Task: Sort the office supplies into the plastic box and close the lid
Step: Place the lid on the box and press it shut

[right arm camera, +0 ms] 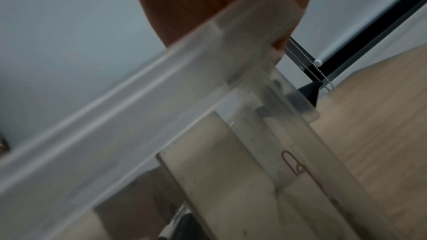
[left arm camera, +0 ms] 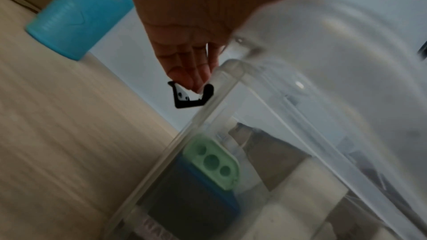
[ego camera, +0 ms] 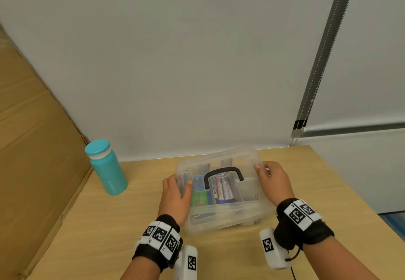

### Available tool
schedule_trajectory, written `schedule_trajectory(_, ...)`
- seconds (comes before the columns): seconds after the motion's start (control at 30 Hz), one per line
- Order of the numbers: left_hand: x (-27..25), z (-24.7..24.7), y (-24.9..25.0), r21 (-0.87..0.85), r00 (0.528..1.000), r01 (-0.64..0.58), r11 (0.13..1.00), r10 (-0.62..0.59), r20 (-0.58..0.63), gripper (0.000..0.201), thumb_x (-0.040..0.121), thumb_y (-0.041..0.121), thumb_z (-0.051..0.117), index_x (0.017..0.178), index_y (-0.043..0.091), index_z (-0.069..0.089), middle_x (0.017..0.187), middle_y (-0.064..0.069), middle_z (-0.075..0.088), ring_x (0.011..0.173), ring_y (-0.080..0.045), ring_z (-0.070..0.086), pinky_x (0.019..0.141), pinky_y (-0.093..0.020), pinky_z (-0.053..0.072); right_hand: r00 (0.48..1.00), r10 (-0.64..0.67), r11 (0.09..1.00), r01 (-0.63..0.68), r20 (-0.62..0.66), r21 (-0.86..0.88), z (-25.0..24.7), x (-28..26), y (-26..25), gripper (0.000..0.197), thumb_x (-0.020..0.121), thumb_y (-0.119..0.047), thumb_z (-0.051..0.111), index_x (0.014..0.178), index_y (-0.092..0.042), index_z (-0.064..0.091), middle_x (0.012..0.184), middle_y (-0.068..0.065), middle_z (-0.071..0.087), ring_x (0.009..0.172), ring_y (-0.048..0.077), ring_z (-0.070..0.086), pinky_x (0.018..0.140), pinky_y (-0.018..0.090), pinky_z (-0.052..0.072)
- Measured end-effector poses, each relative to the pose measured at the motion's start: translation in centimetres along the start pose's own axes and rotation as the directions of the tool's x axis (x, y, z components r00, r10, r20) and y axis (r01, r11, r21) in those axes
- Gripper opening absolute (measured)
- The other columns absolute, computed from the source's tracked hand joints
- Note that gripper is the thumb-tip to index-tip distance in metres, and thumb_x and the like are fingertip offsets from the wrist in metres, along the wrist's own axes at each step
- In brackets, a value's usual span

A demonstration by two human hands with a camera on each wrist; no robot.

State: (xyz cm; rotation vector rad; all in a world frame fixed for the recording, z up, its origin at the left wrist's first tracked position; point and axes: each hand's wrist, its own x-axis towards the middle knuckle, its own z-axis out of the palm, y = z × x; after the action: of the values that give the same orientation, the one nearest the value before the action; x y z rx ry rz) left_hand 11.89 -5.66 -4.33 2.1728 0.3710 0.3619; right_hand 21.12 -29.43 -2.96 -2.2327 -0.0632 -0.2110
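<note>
A clear plastic box (ego camera: pixel 230 220) stands on the wooden table (ego camera: pixel 109 236). Its clear lid (ego camera: pixel 219 159) with a black handle (ego camera: pixel 223 173) hangs tilted over the box, far edge higher. My left hand (ego camera: pixel 175 194) pinches the lid's left edge, thumb on top. My right hand (ego camera: pixel 274 181) holds the right edge in the same way. Through the lid I see markers (ego camera: pixel 223 192), a green sharpener (ego camera: pixel 199 198) on a blue item, and a paper clip (ego camera: pixel 256 196). The sharpener (left arm camera: pixel 215 163) shows in the left wrist view, the paper clip (right arm camera: pixel 293 163) in the right wrist view.
A teal bottle (ego camera: pixel 107 167) stands left of the box, near a large cardboard sheet (ego camera: pixel 32 148) leaning along the left side. A white wall rises just behind the table. A blind's bead cord (ego camera: pixel 306 115) hangs at the back right corner.
</note>
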Motion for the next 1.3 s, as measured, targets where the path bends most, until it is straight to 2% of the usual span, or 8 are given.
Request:
schedule_trajectory(0.23,4.2,0.3,-0.2,0.332,0.986,0.056,0.942,-0.104,0.128,0.05,0.095,0.05,0.036,0.133,0.019,0.043,0.129,-0.004,0.044,0.122,-0.022,0.04,0.105,-0.038,0.037,0.986,0.036,0.976,0.0,0.165,-0.218,1.2,1.5,0.7,0.045,0.099,-0.023,0.038,0.141,-0.006,0.036,0.138,0.016,0.044,0.122,0.031,0.047,0.101,0.038,0.04)
schedule_trajectory(0.37,5.7,0.4,-0.3,0.349,0.988,0.058,0.935,-0.104,0.117,0.051,0.094,0.053,0.036,0.13,0.019,0.047,0.125,-0.004,0.048,0.118,-0.022,0.046,0.102,-0.039,0.043,0.977,0.037,0.951,0.03,0.209,-0.307,1.6,1.5,0.2,0.055,0.101,-0.025,0.03,0.15,-0.007,0.013,0.145,0.015,0.036,0.129,0.033,0.038,0.104,0.041,0.036)
schedule_trajectory(0.57,6.5,0.9,-0.4,0.377,0.991,0.053,0.925,-0.095,0.094,0.052,0.094,0.051,0.036,0.132,0.017,0.044,0.129,-0.004,0.052,0.122,-0.024,0.044,0.103,-0.04,0.04,0.966,0.085,0.929,0.012,0.246,-0.369,2.1,2.1,0.2,0.058,0.101,-0.029,0.024,0.151,-0.006,0.005,0.144,0.016,0.037,0.131,0.031,0.032,0.107,0.04,0.032)
schedule_trajectory(0.73,5.9,0.7,0.0,0.335,0.981,0.112,0.936,-0.158,0.115,0.077,0.08,0.069,0.048,0.139,0.021,0.036,0.138,-0.005,0.037,0.129,-0.026,0.033,0.104,-0.042,0.036,0.97,0.105,0.89,0.007,0.22,-0.457,2.1,2.0,0.1,0.082,0.091,-0.065,0.025,0.152,-0.012,0.006,0.15,0.011,0.032,0.134,0.032,0.028,0.107,0.045,0.032)
schedule_trajectory(0.83,6.0,0.6,-0.2,0.242,0.923,0.291,0.925,-0.338,0.184,0.108,0.068,0.077,0.056,0.148,0.018,0.015,0.15,-0.01,0.032,0.132,-0.033,0.04,0.104,-0.047,0.04,0.96,0.159,0.894,-0.04,0.232,-0.447,2.1,1.9,0.1,0.104,0.074,-0.084,0.03,0.152,-0.021,0.003,0.155,0.006,0.022,0.135,0.037,0.029,0.106,0.05,0.034)
schedule_trajectory(0.93,6.0,0.6,0.0,0.17,0.873,0.405,0.898,-0.436,0.22,0.11,0.067,0.075,0.06,0.147,0.014,0.015,0.146,-0.013,0.041,0.124,-0.034,0.05,0.097,-0.045,0.045,0.95,0.169,0.934,-0.068,0.264,-0.351,2.0,1.9,-0.1,0.115,0.063,-0.091,0.035,0.151,-0.026,0.0,0.157,0.006,0.017,0.132,0.034,0.041,0.101,0.048,0.043)
schedule_trajectory(1.13,5.4,0.6,1.0,0.365,0.95,0.257,0.895,-0.303,0.073,0.094,0.068,0.078,0.054,0.133,0.013,0.036,0.125,-0.007,0.056,0.107,-0.029,0.06,0.084,-0.039,0.051,0.939,0.204,0.922,-0.089,0.276,-0.377,1.6,1.7,-0.4,0.112,0.065,-0.089,0.04,0.15,-0.03,-0.002,0.154,0.01,0.023,0.126,0.034,0.048,0.092,0.044,0.047)
schedule_trajectory(1.3,5.0,1.0,1.8,0.384,0.965,0.199,0.901,-0.249,0.084,0.092,0.074,0.069,0.058,0.138,0.01,0.028,0.133,-0.01,0.046,0.112,-0.03,0.056,0.085,-0.038,0.049,0.935,0.22,0.92,-0.103,0.277,-0.379,1.5,1.7,-0.5,0.113,0.063,-0.09,0.04,0.15,-0.031,-0.003,0.152,0.013,0.027,0.126,0.036,0.048,0.095,0.046,0.046)
